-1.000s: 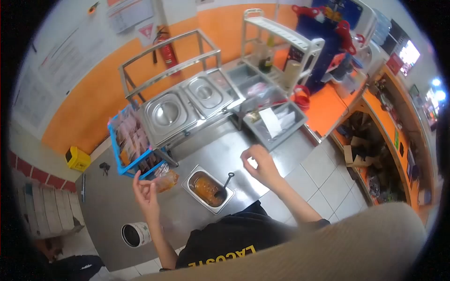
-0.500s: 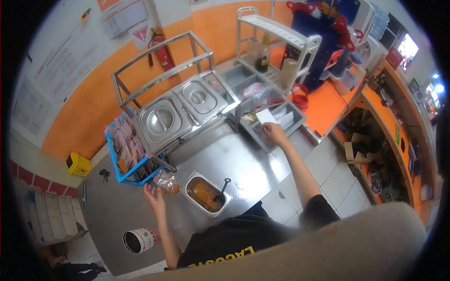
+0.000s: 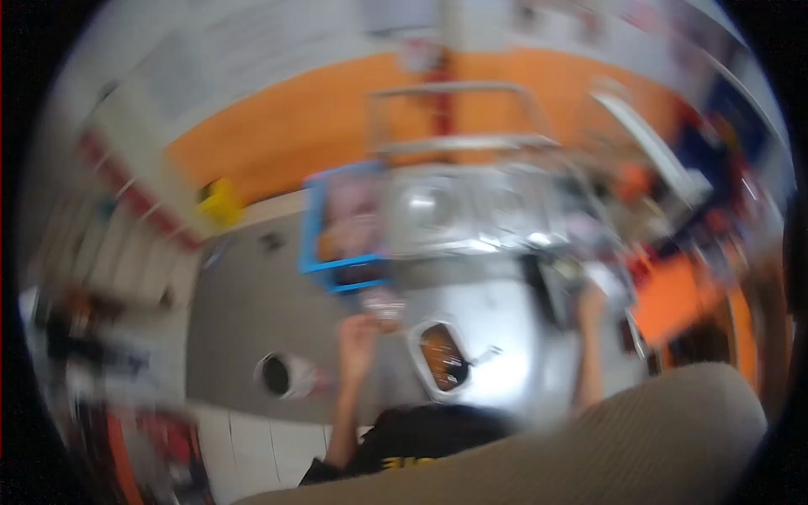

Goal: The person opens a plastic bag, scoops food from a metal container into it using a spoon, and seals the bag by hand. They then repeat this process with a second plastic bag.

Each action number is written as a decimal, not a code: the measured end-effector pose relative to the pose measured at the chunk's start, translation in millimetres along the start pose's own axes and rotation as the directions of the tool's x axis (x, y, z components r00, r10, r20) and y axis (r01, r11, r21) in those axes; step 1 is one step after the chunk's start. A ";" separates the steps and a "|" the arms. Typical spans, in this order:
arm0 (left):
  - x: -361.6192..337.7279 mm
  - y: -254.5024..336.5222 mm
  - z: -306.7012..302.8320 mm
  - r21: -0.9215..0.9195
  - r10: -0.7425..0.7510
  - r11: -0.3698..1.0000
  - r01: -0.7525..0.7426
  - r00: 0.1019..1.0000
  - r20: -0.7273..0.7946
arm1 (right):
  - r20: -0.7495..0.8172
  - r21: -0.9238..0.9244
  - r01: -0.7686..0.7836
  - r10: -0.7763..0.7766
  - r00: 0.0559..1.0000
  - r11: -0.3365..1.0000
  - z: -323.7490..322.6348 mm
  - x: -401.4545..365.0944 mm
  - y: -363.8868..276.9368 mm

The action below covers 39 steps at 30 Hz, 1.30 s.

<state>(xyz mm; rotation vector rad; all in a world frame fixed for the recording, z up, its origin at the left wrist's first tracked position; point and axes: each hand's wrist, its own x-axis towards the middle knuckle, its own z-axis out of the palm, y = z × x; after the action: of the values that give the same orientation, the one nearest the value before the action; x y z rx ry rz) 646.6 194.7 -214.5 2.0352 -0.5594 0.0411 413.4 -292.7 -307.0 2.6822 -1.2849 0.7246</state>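
Motion blurs the whole view. My left hand [image 3: 358, 338] is beside a clear plastic bag [image 3: 384, 306] with something brownish inside; whether the fingers touch or grip it is too smeared to tell. To the right of the bag sits a metal pan [image 3: 415, 343] of brown-orange sauce [image 3: 443, 357], with a dark-handled ladle [image 3: 484, 355] leaning out. My right hand [image 3: 592, 305] reaches to the grey divided bin [image 3: 555, 290], next to something white [image 3: 604, 280] like paper. Its fingers are blurred. A patterned paper cup [image 3: 300, 375] lies on its side left of my left forearm.
A blue basket [image 3: 313, 223] of packets stands behind my left hand. Lidded steel pans [image 3: 433, 206] sit under a metal frame [image 3: 459, 87] at the back. A yellow box [image 3: 220, 203] is by the wall. An orange surface [image 3: 669, 295] lies at right.
My head has turned left, so the scene has shifted right and blurred. My left hand has come nearer the plastic bag, its fingers less spread. My right hand stays at the grey bin.
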 end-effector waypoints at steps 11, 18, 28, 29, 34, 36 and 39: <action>-2.5 39.9 72.0 -0.480 0.083 0.872 0.096 0.937 0.339 | -0.118 0.641 0.228 -0.200 0.973 0.733 -144.0 -1.0 -188.6; -43.1 115.9 51.5 -0.820 0.257 0.519 0.242 0.871 0.420 | 0.047 0.788 0.207 -0.393 0.918 0.579 -183.5 -36.6 -248.0; -39.4 63.8 67.3 -0.796 0.023 0.387 0.465 0.858 0.513 | 0.172 0.834 0.112 -0.447 0.878 0.541 -196.2 -55.8 -256.3; -38.7 56.9 74.4 -0.763 -0.007 0.415 0.496 0.840 0.542 | 0.183 0.832 0.103 -0.445 0.877 0.544 -197.5 -56.6 -256.0; -35.9 102.0 9.5 -0.680 0.005 0.693 0.240 0.941 0.337 | 0.217 0.844 0.071 -0.459 0.861 0.532 -199.0 -59.8 -255.2; -30.6 104.5 -2.6 -0.589 -0.007 0.782 0.201 0.949 0.315 | 0.229 0.848 0.058 -0.463 0.856 0.526 -199.7 -61.6 -253.1; -26.5 104.4 -6.1 -0.514 -0.007 0.837 0.188 0.943 0.333 | 0.252 0.852 0.031 -0.460 0.851 0.523 -202.0 -65.2 -250.7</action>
<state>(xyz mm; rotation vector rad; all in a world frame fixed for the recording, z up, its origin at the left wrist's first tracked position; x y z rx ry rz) 582.0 167.0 -132.6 1.5100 -0.5839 -0.4726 490.4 -30.1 -125.4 3.9165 -0.5591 0.8400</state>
